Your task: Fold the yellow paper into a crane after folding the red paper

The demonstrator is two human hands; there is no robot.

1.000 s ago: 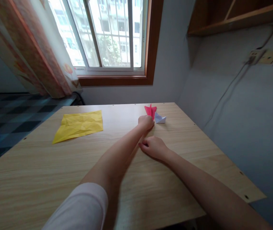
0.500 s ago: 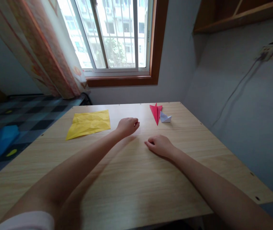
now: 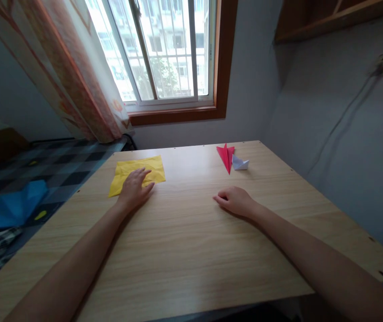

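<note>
Left hand (image 3: pixel 134 188) lies flat, fingers spread, on the near edge of the yellow sheet (image 3: pixel 138 172), grasping nothing. Right hand (image 3: pixel 235 202) rests loosely curled, empty, on the table (image 3: pixel 191 250). Advised: press evenly and slide the creased sheet without buckling it.

Left hand (image 3: pixel 134 189) off the red paper plane (image 3: pixel 226 156), now flat (fingers spread) on the yellow sheet (image 3: pixel 138 172).
</note>
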